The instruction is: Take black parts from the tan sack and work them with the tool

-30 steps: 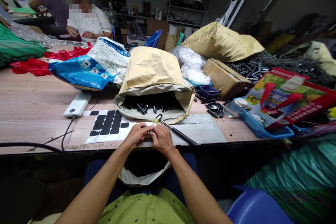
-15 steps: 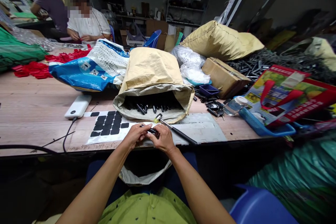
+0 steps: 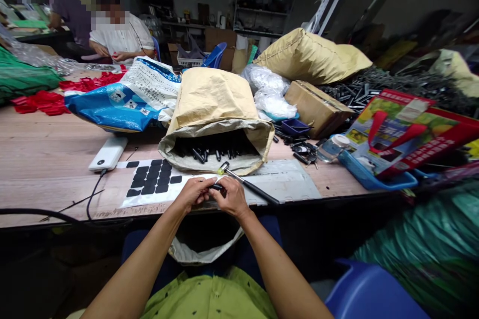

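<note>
A small black part [image 3: 216, 186] is held between my two hands at the table's front edge. My left hand [image 3: 196, 193] pinches its left end, fingers curled. Around its right end close the fingers of my right hand [image 3: 231, 195]. Just beyond them lies a hammer [image 3: 254, 188] with a black handle and a yellow-green face. An open paper sack [image 3: 215, 97] faces me, with several black pieces [image 3: 218, 154] in its mouth. Left of my hands is a white sheet with black stickers [image 3: 151, 177]. Below my hands another sack [image 3: 209, 257] gapes open in my lap.
On the left are a white power bank [image 3: 108, 153] with a cable, a blue-white bag [image 3: 130, 97] and red pieces [image 3: 45, 102]. To the right stand a jar [image 3: 333, 148], a blue tray [image 3: 359, 172] and a cardboard box [image 3: 318, 104]. Two people sit at the back left.
The view has shifted slightly, so the table items appear a little further left. Both hands stay together around the black part, with hardly any change in grip.
</note>
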Demonstrator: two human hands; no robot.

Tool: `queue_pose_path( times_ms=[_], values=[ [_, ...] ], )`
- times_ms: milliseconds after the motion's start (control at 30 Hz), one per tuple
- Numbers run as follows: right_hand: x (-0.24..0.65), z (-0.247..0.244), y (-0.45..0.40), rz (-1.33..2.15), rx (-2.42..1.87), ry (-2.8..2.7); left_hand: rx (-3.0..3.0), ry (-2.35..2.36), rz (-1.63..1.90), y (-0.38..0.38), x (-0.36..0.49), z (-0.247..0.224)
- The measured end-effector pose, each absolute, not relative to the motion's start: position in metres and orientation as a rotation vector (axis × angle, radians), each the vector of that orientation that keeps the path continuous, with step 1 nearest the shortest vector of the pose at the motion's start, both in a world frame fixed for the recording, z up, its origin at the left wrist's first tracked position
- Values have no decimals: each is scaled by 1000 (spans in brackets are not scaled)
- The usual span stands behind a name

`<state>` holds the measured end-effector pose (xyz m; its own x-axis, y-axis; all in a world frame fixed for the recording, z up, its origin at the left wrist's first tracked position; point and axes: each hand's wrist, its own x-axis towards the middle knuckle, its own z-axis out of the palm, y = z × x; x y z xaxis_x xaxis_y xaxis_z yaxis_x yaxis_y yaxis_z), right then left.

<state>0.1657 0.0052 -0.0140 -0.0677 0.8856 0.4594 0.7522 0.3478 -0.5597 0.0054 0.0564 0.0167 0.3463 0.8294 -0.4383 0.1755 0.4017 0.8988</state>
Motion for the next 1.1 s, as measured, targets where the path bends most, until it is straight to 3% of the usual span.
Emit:
queue_pose_path(
  times_ms=[567, 1100],
  values=[
    [171, -18, 6, 163, -1428, -1885, 1253, 1136, 516, 55, 7, 14],
    [168, -12, 1, 167, -1423, -1961, 1417, 1038, 758, 46, -11, 1]
  ],
)
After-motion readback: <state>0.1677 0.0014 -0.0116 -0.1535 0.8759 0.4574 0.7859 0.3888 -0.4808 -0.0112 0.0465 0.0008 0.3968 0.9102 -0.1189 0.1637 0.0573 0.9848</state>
